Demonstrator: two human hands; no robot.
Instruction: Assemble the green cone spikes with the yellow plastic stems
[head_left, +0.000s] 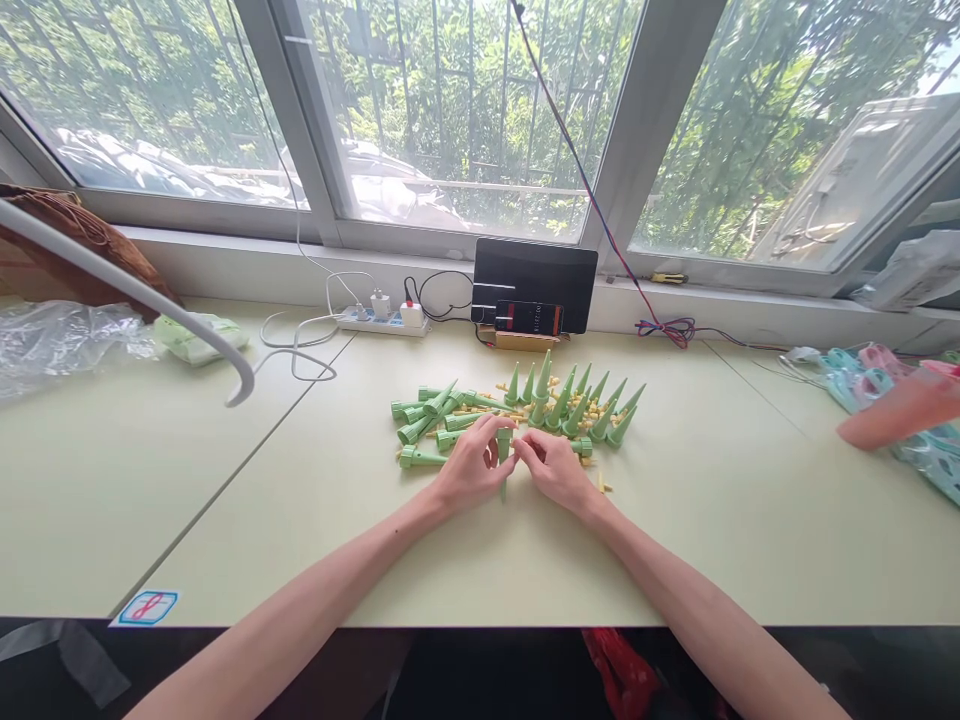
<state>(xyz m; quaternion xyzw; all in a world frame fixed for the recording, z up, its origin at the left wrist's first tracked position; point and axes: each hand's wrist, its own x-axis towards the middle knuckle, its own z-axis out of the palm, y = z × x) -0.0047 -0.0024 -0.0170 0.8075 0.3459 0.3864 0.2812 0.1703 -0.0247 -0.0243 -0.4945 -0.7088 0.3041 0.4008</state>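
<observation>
Between the fingers of my left hand is a green plastic spike, its narrow tip pointing down toward the table. My right hand meets it from the other side, thumb and index finger pinched at the spike's side on a small yellow piece that is mostly hidden. To the left lie several green spikes on their sides. Behind and to the right, several green cones stand tip up, with small yellow pieces among them. One yellow piece rests near my right wrist.
A phone leans on a black tablet-like panel by the window. A power strip with cables sits to its left. A white curved rod juts over the table's left side. Plastic bags lie far right.
</observation>
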